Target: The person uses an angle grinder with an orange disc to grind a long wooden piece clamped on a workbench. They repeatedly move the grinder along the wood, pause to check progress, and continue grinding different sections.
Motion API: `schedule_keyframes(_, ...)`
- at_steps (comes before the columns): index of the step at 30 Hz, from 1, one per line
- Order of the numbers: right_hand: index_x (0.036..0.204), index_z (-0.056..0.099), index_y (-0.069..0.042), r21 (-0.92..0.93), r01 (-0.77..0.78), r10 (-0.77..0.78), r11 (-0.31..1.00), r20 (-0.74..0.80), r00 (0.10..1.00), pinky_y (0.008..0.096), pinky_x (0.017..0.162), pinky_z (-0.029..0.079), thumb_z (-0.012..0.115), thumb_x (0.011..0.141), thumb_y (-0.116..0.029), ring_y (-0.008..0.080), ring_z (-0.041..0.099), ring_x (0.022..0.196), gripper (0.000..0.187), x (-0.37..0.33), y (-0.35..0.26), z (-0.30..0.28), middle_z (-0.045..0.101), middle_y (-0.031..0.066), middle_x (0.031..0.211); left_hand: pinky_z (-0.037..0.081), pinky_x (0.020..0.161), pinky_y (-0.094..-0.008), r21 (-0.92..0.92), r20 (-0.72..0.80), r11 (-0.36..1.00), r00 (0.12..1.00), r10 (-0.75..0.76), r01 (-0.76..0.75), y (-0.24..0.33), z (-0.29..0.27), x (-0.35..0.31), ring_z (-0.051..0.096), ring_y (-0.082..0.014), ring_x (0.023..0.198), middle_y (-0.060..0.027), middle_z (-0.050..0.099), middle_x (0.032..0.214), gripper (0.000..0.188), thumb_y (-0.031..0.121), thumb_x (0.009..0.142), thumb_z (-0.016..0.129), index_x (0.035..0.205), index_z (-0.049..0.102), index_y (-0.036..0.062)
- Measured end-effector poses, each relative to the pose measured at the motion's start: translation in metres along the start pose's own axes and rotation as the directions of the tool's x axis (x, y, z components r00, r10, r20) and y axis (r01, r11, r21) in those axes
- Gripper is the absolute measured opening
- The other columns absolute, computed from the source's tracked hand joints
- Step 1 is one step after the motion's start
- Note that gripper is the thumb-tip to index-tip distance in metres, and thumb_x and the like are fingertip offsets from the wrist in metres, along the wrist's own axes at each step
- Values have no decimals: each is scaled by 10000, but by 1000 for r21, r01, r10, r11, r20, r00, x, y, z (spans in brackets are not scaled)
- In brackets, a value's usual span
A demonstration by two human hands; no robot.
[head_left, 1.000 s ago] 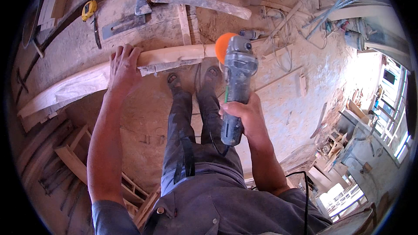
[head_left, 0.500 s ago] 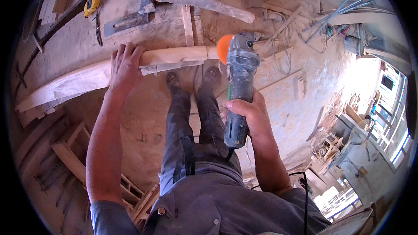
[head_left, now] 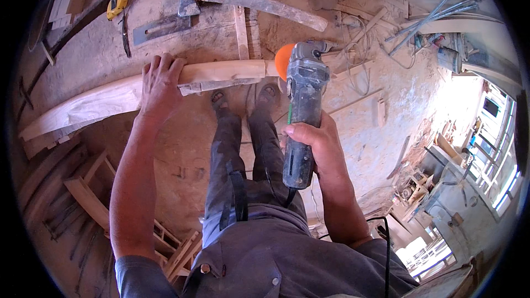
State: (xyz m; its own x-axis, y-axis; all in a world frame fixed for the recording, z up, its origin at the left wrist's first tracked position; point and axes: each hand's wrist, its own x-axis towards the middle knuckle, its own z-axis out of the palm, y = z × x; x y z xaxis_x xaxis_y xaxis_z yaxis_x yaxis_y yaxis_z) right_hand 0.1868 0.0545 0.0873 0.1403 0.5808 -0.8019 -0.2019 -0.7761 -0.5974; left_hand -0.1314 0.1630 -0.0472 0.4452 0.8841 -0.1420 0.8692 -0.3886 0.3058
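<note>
Right hand (head_left: 312,137) clamps its fingers round the grinder (head_left: 305,96), left hand (head_left: 159,89) lies on the wooden beam (head_left: 223,70), grip unclear; likely sanding, next pass calls for steady guiding

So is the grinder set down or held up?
Held up: the right grip wraps around the grinder, its orange disc at the far end.

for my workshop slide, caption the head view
Left hand on wooden piece, right hand gripping a grinder with orange disc.

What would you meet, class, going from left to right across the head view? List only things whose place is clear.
Yellow tape measure → left hand → left foot → angle grinder → bundle of thin rods.
</note>
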Motion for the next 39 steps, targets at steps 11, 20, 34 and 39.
schedule_keyframes(11, 1110, 624, 4, 49, -46, 46, 998, 13, 999, 330, 694, 574, 801, 778, -98, 182, 705, 725, 389, -8, 3, 8, 687, 80, 844, 448, 974, -503, 20, 6, 1000, 1000, -21, 21, 2, 0, 1, 554, -369, 1158, -139, 589, 1167, 493, -60, 750, 628, 1222, 661, 78)
schedule_keyframes(20, 1211, 605, 4, -7, 69, -69, 998, 93, 993, 353, 775, 578, 837, 721, -142, 172, 711, 835, 562, 0, 61, -15, 721, 88, 930, 498, 895, -487, 95, -57, 992, 995, -82, 87, 10, 4, 9, 619, -346, 1056, -103, 630, 1062, 304, 26, 730, 698, 1028, 698, 84)
schedule_keyframes(34, 1142, 648, -13, -14, 162, -160, 987, 88, 983, 348, 755, 565, 858, 679, -173, 172, 697, 802, 533, 12, 92, -26, 719, 62, 924, 574, 880, -478, 68, 53, 993, 994, -99, 95, -4, 6, 22, 673, -336, 1098, -91, 677, 1093, 220, 72, 775, 695, 992, 724, 92)
schedule_keyframes(39, 1121, 651, -9, 7, 176, -176, 984, 21, 984, 350, 759, 575, 847, 673, -153, 182, 707, 797, 510, 13, 93, -32, 725, 81, 909, 574, 884, -494, 63, 82, 991, 989, -122, 117, 2, -2, 25, 682, -348, 1099, -98, 694, 1117, 165, 95, 815, 681, 977, 713, 94)
